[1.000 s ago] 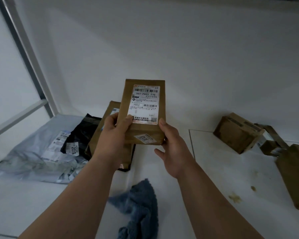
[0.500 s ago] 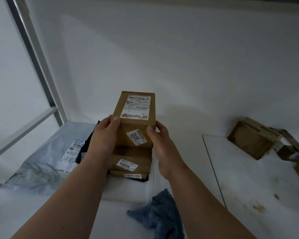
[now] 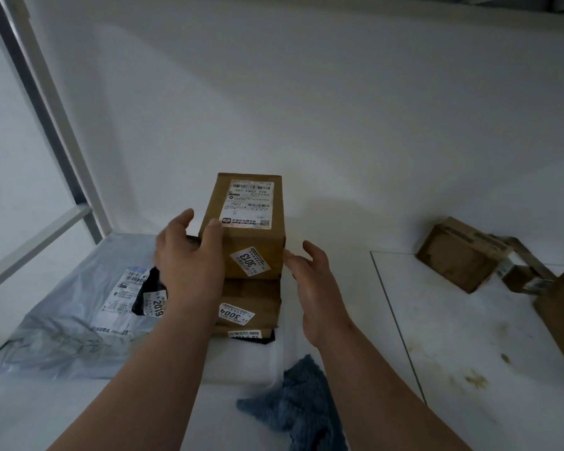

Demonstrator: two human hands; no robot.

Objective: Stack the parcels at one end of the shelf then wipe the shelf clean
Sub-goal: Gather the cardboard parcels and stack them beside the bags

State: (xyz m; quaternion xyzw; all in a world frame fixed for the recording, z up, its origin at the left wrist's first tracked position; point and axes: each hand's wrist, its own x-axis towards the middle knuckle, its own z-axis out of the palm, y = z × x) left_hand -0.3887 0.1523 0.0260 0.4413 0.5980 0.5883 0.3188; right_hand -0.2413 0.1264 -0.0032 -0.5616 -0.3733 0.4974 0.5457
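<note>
Fingers (image 3: pixel 209 236) of the left hand (image 3: pixel 189 265) lie relaxed against the brown cardboard parcel (image 3: pixel 251 229) topping the stack; right hand (image 3: pixel 313 281) loose just beside it, apart.

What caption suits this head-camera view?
Both hands, left and right, open beside a brown box set atop stacked parcels; blue cloth waits.
</note>
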